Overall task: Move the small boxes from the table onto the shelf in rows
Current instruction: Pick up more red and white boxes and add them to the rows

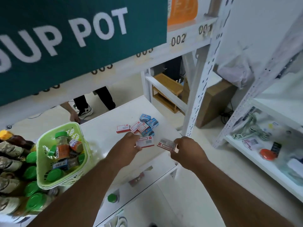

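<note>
Both my arms reach out over the white table (pixel 105 128), smooth and matte. My left hand (pixel 131 145) pinches a small flat box (pixel 146 141), white card with a red edge and a printed barcode, thumb on top and fingers curled beneath. My right hand (pixel 185 149) grips a second box (pixel 166 143) of the same slim rectangular make, held by its near end and tilted; the print on it is blurred. Both boxes are held just above the tabletop, near each other but apart. Beyond them a loose heap (pixel 141 126) sits on the table: several red-and-white boxes lying flat and some blockier blue ones, overlapping and touching. To my left stands a pale green plastic basket (pixel 47 145) with slotted walls, holding glass jars with green screw lids. The shelf (pixel 262 163) to my right is white board on perforated metal uprights, with a coil of cord and an orange-red round item on it.
</note>
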A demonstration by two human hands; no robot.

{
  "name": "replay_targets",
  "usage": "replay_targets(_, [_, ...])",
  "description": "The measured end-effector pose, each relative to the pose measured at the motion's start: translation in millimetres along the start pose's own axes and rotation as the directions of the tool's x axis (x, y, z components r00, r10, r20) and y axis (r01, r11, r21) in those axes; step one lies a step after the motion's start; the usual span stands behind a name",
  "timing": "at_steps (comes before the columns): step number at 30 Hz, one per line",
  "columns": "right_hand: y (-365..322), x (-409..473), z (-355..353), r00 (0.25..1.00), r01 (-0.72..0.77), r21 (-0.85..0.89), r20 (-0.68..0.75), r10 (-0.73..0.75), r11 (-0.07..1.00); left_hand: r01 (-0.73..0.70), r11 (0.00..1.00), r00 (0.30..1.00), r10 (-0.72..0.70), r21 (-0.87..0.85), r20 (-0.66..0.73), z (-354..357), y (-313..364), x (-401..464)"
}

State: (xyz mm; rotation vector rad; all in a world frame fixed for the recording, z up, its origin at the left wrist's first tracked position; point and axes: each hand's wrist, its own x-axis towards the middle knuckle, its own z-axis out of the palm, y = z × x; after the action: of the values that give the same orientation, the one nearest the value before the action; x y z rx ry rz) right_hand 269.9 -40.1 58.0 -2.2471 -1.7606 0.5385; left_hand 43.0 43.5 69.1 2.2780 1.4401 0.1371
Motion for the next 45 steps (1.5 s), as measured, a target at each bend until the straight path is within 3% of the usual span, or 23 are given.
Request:
replay_targets(8, [90,-71,-82,0.992,-0.08,-0.015,-0.097,0.079,0.997,-0.247,0.966,0.969,0.246,0.069,0.035,-2,130,-8])
replay_targets(17, [219,-193,-196,0.951,-0.206,-0.033,-0.242,0.192,0.978,-0.477,0.857,0.877,0.48,0.195,0.035,22,321,-22])
replay_targets(29, [343,-330,-350,0.806,-0.437,-0.035,-0.459,0.374,0.899,-0.756,0.653,0.654,0.756,0.045,0.022,22,558,-21])
replay_targets(35, [366,-330,-410,0.74,-0.486,0.008,-0.527,0.417,0.874,-0.849,0.526,0.527,0.85,0.043,0.001,4,633,11])
replay_targets(45, [388,-249,-501,0.681,-0.549,-0.038,-0.6,0.42,0.835,-0.894,0.446,0.449,0.891,-0.05,-0.069,-45,702,125])
